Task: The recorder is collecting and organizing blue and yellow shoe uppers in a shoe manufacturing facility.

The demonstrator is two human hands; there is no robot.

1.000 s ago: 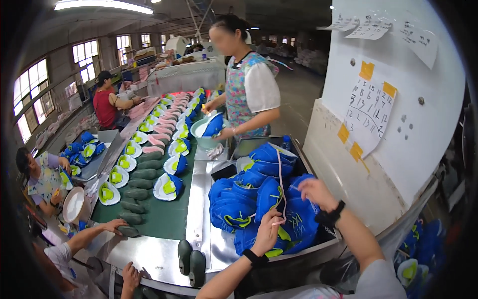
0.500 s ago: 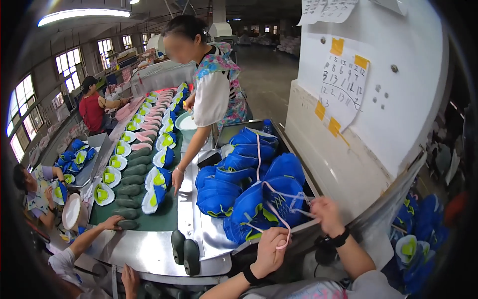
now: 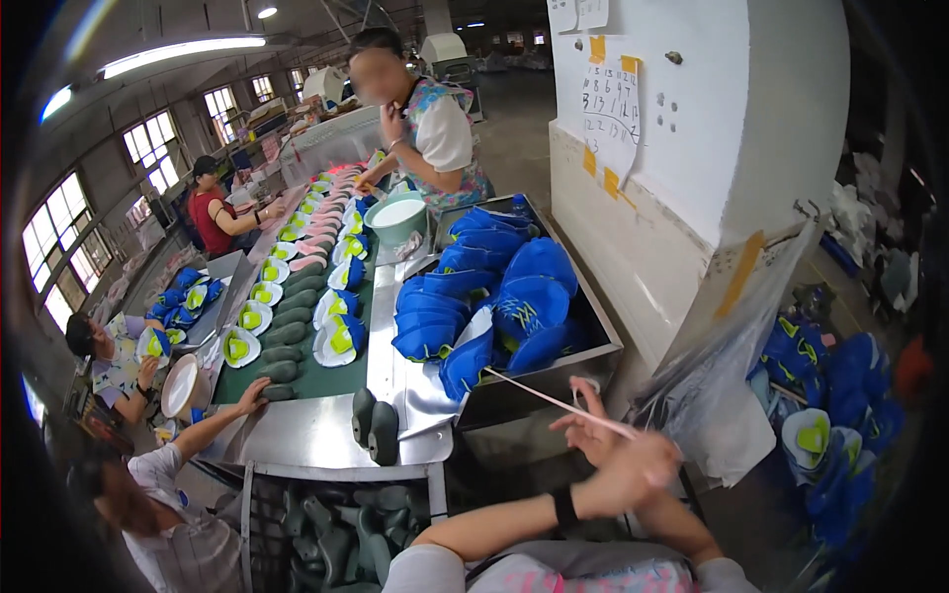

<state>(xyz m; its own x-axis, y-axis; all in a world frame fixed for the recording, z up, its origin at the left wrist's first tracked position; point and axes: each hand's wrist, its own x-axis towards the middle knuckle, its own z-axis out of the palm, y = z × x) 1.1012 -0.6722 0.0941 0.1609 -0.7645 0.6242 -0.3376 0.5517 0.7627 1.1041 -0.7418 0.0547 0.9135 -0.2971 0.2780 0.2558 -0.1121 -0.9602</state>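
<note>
A thin pale pink cord [image 3: 539, 393] runs taut from a blue shoe upper [image 3: 468, 356] at the near end of the metal tray toward my hands. My left hand [image 3: 633, 476], with a dark band on its wrist, is blurred and closed around the cord's near end. My right hand [image 3: 585, 427] is behind it, fingers spread, and the forearms cross. The cord passes in front of the right fingers; whether it loops round one I cannot make out. Several more blue uppers [image 3: 534, 272] with yellow-green linings are stacked in the tray, one with light lacing.
Left of the tray is a green conveyor [image 3: 321, 381] with rows of uppers and dark shoe lasts. Two lasts [image 3: 384, 432] stand on its metal end, by a crate of lasts [image 3: 341, 539]. A co-worker's hand [image 3: 255, 395] touches the line. A white wall [image 3: 643, 198] rises to the right.
My hands moved toward me and crossed, drawing the pink cord away from the stacked uppers into a straight line. The person across the line raised a hand. The view shifted.
</note>
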